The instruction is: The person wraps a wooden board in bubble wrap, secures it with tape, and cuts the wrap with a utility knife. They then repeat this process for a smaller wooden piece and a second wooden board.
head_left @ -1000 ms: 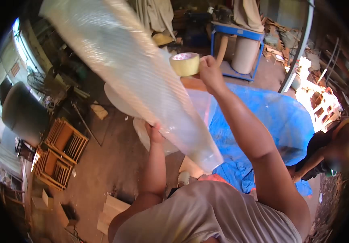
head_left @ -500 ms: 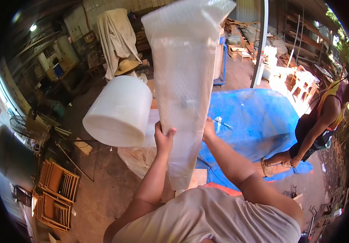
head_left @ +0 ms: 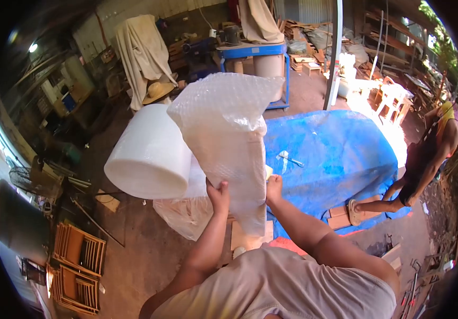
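Note:
A long piece wrapped in bubble wrap is held upright in front of me, its loose wrap flaring at the top. My left hand grips its left edge, thumb on the near face. On the right edge my right hand is closed round the wrapped piece, with a small yellowish bit beside it. A big white roll of bubble wrap stands just left of the piece. Blue tarp spreads out on the right, with a cutter-like tool lying on it.
At the right a person leans with a foot near boards on the tarp. Wooden racks lie at the lower left. A blue-framed machine stand and a metal post stand behind.
The wrapped piece has come down and its top now folds over lower. The machine stand behind has come into view. The person at the right has shifted, hands away from the foot.

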### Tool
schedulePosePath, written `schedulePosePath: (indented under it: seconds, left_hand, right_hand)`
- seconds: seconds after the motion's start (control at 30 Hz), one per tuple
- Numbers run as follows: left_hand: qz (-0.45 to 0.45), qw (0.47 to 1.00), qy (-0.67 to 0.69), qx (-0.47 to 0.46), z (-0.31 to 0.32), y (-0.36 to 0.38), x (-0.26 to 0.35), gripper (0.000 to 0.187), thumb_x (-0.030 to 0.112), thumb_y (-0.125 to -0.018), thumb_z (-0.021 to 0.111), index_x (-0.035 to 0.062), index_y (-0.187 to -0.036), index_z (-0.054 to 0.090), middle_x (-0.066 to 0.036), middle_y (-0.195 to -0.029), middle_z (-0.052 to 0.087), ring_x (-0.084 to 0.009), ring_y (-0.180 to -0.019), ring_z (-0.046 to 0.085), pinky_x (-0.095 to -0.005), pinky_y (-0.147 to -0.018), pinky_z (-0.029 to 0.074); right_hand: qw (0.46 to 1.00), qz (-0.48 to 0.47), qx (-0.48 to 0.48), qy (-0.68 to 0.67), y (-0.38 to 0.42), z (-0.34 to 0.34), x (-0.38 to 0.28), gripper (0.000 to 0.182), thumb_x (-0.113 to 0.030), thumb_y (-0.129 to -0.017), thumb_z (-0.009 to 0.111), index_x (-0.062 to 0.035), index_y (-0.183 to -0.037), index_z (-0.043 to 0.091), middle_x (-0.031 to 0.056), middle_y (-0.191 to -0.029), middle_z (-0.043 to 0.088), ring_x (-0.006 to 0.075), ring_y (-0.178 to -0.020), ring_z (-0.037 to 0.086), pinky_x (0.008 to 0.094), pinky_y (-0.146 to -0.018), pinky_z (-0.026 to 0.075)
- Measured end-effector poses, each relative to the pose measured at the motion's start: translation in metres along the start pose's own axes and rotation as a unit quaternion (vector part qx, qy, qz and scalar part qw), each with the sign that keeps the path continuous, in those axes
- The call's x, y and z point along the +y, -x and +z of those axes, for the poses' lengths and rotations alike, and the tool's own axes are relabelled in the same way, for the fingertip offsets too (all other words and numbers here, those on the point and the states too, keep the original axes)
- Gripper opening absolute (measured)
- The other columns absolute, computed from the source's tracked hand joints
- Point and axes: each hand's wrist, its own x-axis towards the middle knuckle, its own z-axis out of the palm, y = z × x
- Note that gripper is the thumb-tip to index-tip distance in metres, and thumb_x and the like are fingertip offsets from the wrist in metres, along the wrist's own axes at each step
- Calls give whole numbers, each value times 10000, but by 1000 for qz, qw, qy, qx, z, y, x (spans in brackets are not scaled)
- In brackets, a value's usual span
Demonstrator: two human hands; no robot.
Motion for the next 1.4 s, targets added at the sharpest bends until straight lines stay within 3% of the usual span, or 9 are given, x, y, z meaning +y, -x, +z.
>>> schedulePosePath:
  seconds: [0.1, 0.43, 0.57, 0.7, 1.1, 1.17, 1.2, 1.23, 1.4]
  left_hand:
    - [-13, 1000, -10, -19, -4, 12, -5, 1036, 694, -725, 670, -87, -1327, 351, -183, -1253, 495, -273, -1127, 518, -378, -962, 427]
    - [-38, 996, -41, -65, -28, 26, -31, 1047, 732, -718, 640, -73, -1318, 340, -203, -1187, 501, -315, -1099, 519, -418, -961, 411]
    - [-89, 985, -72, -130, -46, 9, -49, 1182, 734, -734, 614, -147, -1402, 195, -330, -1346, 416, -394, -1239, 467, -436, -1031, 372]
    - [0, 986, 48, -163, -44, -33, -27, 1156, 731, -733, 635, -107, -1413, 221, -223, -1375, 415, -326, -1244, 454, -443, -1055, 350]
    - [-36, 982, 79, -166, -56, -128, 37, 973, 487, -751, 791, -30, -1415, 303, -142, -1386, 443, -293, -1261, 452, -428, -1075, 347]
    - [-32, 983, 96, -155, -66, -130, 34, 964, 486, -748, 790, -18, -1413, 307, -144, -1388, 443, -300, -1264, 454, -447, -1063, 377]
    - [-30, 985, 80, -148, -66, -129, 44, 964, 486, -748, 790, -18, -1413, 307, -144, -1388, 443, -300, -1264, 454, -447, -1063, 377]
    - [-56, 986, 88, -129, -63, -130, 61, 916, 457, -776, 771, 0, -1419, 307, -143, -1384, 449, -303, -1260, 458, -453, -1054, 392]
    - [-106, 983, 92, -118, -47, -129, 72, 802, 400, -830, 724, 37, -1419, 318, -143, -1368, 465, -307, -1248, 468, -461, -1035, 419]
  right_hand:
    - [993, -113, -24, 15, -15, 0, -4, 191, -199, -995, 427, -25, -1002, 505, 85, -912, 559, 156, -809, 525, 345, -734, 479]
    - [996, -3, -31, -82, -15, 30, -15, 193, -243, -1019, 423, -78, -1057, 514, 63, -924, 562, 137, -828, 512, 335, -729, 467]
    - [990, -138, -27, 2, -12, 46, -19, 193, -265, -1015, 437, -93, -1055, 517, 34, -922, 548, 123, -818, 498, 323, -734, 467]
    - [995, -96, -30, 25, -22, 50, -14, 212, -279, -1013, 431, -86, -1027, 517, 35, -879, 537, 131, -799, 506, 322, -718, 468]
    - [995, -65, -61, 43, -50, 31, -7, 251, -285, -1008, 447, -39, -996, 495, 73, -812, 567, 151, -712, 614, 317, -516, 528]
    - [979, -135, -41, 143, -90, -11, 35, 248, -277, -1001, 453, -34, -996, 505, 120, -835, 581, 219, -751, 623, 374, -597, 530]
    - [907, -290, 52, 300, -120, -34, 70, 227, -252, -985, 463, -34, -1008, 524, 187, -876, 591, 335, -817, 619, 440, -705, 506]
    - [921, -191, 27, 337, -130, -58, 71, 208, -221, -956, 480, -34, -1022, 542, 243, -950, 580, 429, -902, 577, 475, -791, 465]
    - [859, -49, 26, 508, -224, -173, 100, 179, -148, -903, 497, -26, -1025, 544, 266, -1083, 557, 455, -975, 586, 540, -831, 467]
